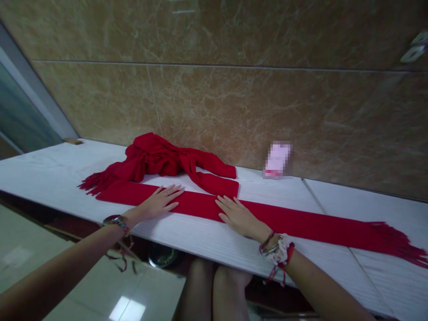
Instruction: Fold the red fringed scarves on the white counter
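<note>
A long red scarf (301, 223) lies flattened in a narrow strip along the white tabletop, its fringe spread out at the right end. My left hand (162, 200) rests flat on the strip left of its middle, fingers stretched out. Farther right, my right hand (239, 216) also lies palm down on the scarf with its fingers spread. Behind the left part sits a crumpled heap of red fabric (157, 156), with fringe at its left and two loose ends reaching right. Whether the heap and the strip are joined is hard to tell.
A pink, blurred-out object (278, 159) leans against the brown marbled wall (214, 102). At the far left of the white table (43, 167) lies a small brown block (72, 141). Below the front edge a round metallic object (163, 255) shows beside my knees.
</note>
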A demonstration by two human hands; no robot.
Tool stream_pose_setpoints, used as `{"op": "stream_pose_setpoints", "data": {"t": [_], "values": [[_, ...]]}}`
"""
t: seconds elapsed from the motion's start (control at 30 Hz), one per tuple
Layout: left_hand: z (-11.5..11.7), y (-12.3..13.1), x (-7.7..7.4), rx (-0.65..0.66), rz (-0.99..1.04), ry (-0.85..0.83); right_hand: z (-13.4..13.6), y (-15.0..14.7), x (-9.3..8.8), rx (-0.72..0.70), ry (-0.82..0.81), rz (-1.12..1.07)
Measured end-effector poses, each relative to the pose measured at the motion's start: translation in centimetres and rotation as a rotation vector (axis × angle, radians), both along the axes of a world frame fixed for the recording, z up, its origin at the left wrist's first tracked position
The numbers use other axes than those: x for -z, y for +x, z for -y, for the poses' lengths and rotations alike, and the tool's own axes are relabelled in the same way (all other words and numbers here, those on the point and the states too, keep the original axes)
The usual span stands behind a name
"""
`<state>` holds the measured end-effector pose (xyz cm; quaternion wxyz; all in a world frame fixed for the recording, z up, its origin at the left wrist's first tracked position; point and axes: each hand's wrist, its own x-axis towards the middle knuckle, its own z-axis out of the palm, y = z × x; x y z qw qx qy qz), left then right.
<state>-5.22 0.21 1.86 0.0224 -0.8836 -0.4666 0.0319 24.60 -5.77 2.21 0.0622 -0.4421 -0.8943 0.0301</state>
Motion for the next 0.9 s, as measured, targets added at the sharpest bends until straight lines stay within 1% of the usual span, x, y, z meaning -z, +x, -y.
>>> {"op": "stream_pose_setpoints", "data": {"t": [0.13, 0.23, 0.3, 0.37, 0.43, 0.53, 0.63, 0.77, 0.83, 0.9], "values": [[-0.2, -0.4, 0.2, 0.022, -0.005, 0.011, 1.6, 6.5, 0.5, 0.097, 0.012, 0.017], [-0.5, -0.5, 0.6, 0.048, 0.009, 0.058, 2.6, 12.3, 1.3, 0.232, 0.029, 0.058], [-0.3, 0.2, 0.8, 0.065, 0.025, 0.098, 3.2, 16.4, 2.0, 0.315, 0.048, 0.095], [0.1, 1.9, 0.7, 0.11, 0.037, 0.12, 3.7, 20.4, 2.8, 0.384, 0.081, 0.127], [0.8, 4.4, 0.5, 0.19, 0.039, 0.114, 4.3, 24.1, 3.5, 0.436, 0.126, 0.158], [1.5, 8.8, 0.1, 0.316, 0.035, 0.081, 5.1, 28.3, 4.2, 0.446, 0.156, 0.228], [1.6, 12.6, -0.2, 0.427, 0.038, 0.042, 5.6, 30.6, 3.8, 0.525, 0.113, 0.269], [1.6, 16.9, -0.8, 0.544, 0.058, -0.049, 5.5, 31.2, 2.3, 0.663, 0.039, 0.205], [1.9, 19.2, -1.2, 0.602, 0.066, -0.109, 5.5, 31.3, 1.5, 0.689, 0.029, 0.145], [2.3, 21.7, -1.5, 0.668, 0.064, -0.17, 5.6, 31.6, 0.7, 0.675, 0.035, 0.096]]}}
